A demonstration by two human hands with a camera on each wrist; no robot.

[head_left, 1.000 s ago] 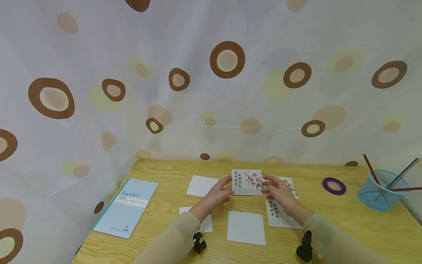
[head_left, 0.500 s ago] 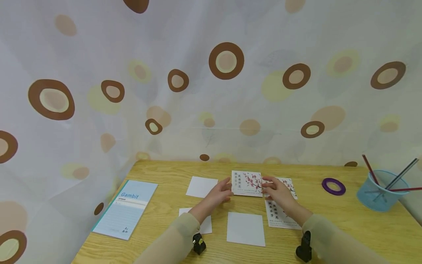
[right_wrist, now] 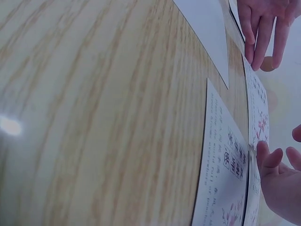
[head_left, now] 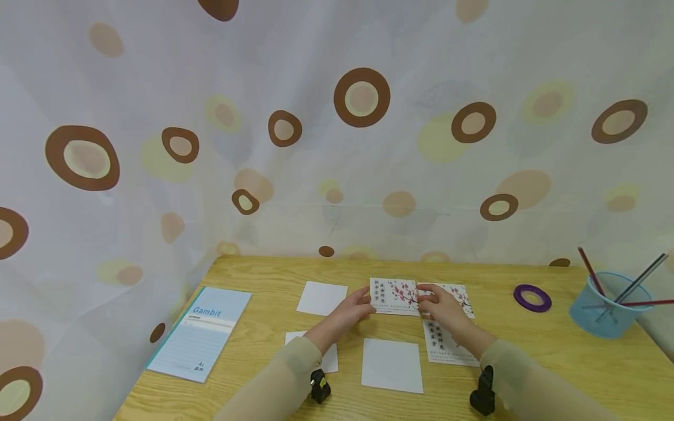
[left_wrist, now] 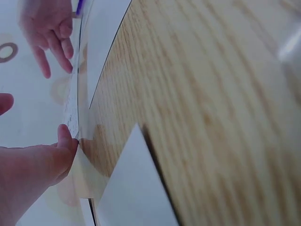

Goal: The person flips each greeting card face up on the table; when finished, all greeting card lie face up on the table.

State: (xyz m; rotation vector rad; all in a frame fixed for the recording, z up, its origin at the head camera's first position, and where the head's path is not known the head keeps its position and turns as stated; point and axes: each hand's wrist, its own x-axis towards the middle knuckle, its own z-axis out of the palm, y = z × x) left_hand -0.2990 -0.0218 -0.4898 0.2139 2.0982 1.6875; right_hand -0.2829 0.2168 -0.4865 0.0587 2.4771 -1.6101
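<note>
A yellow wood-grain table point(head_left: 568, 342) is bearing a pale-blue rectangular notebook point(head_left: 200, 333) towards its left end, while a person's bare left hand point(head_left: 344, 311) and bare right hand point(head_left: 447, 311), fingers loosely extended and spread from the thumbs, are touching the opposite side edges of a white rectangular paper card point(head_left: 393, 296) printed with pink blossom and black characters. That card is sitting between the hands near the table's far edge, just beside a matching white blossom card point(head_left: 464, 297) on its right, and a flat purple ring point(head_left: 520, 298) is lying farther right.
</note>
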